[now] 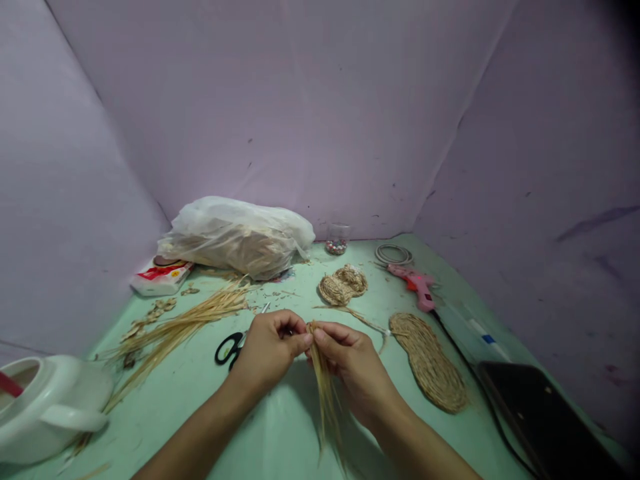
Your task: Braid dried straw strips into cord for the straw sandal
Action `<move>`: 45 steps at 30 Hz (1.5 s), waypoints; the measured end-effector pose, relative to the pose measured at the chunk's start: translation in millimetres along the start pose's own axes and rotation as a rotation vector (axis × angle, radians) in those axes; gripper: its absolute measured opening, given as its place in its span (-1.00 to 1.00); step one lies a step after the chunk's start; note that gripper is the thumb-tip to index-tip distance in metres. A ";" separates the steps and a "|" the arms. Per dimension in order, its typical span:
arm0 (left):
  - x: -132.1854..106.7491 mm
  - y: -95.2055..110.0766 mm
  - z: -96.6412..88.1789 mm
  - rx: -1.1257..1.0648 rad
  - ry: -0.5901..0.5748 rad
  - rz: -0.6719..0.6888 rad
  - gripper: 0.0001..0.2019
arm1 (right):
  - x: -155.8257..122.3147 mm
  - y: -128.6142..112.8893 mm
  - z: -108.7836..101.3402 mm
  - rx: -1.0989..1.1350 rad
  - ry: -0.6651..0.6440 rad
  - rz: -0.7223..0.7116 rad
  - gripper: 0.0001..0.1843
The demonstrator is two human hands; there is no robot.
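Observation:
Between my two hands hangs a small bundle of straw strands (pixel 325 393), pinched at its upper end. My left hand (pixel 273 347) grips that end with thumb and forefinger. My right hand (pixel 353 367) pinches it from the other side, thumb tips almost meeting. Black-handled scissors (pixel 229 348) lie partly hidden behind my left hand. Off to the right of my right hand rests a sole-shaped piece of coiled straw cord (pixel 431 363). A thin braided cord (pixel 363 319) runs from near its upper end toward the left. Farther back sits a smaller coiled straw piece (pixel 343 285).
Loose straw (pixel 195 317) spreads across the left, near a white pot (pixel 55 407) and a red-and-white box (pixel 163 275). At the back are a plastic bag (pixel 240 233) and a beaded jar (pixel 337 240). A pink glue gun (pixel 415 283), wire coil (pixel 394 254) and black phone-like slab (pixel 540 413) lie right.

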State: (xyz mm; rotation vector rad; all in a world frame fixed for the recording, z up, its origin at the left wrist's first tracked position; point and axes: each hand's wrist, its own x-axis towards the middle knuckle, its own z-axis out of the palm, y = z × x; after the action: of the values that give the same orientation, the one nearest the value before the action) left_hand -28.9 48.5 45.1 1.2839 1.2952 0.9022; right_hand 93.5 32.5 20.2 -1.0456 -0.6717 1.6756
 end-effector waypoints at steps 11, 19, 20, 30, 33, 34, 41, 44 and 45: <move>0.6 -3.9 -1.7 -0.187 -0.054 -0.040 -0.90 | 0.6 -4.3 -0.6 0.034 -0.014 0.043 -0.57; -0.8 -6.6 -0.9 -0.097 0.010 0.028 -0.88 | -2.4 -5.5 1.3 -0.030 0.007 0.016 -0.71; -0.9 -7.0 -1.0 -0.066 0.013 0.047 -0.89 | -2.3 -6.3 0.9 -0.031 0.004 0.024 -0.71; 3.6 -4.1 -6.9 -0.144 -0.179 0.067 -0.81 | -0.6 -15.2 -12.8 -0.013 -0.310 0.219 -0.71; 6.4 -8.5 -10.5 -0.221 -0.275 -0.018 -0.72 | -1.6 -15.2 -13.0 -0.055 -0.318 0.208 -0.72; 7.0 -9.9 -11.8 -0.234 -0.296 -0.041 -0.71 | -1.7 -14.8 -13.0 -0.063 -0.314 0.211 -0.73; 3.8 -2.3 -19.8 0.007 -0.255 0.217 -0.73 | 0.1 -16.5 -14.2 -0.025 -0.313 0.201 -0.80; 1.2 2.0 -18.9 0.199 -0.266 0.424 -0.72 | 0.8 -18.7 -15.4 -0.038 -0.351 0.181 -0.81; 0.8 2.2 -17.9 0.228 -0.283 0.454 -0.72 | 1.2 -18.8 -15.8 -0.041 -0.364 0.178 -0.81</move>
State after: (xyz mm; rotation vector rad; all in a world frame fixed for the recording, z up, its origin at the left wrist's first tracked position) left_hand -45.8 52.4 50.1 1.8605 0.9152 0.8547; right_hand 115.9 39.2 27.8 -0.8549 -0.8690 2.0413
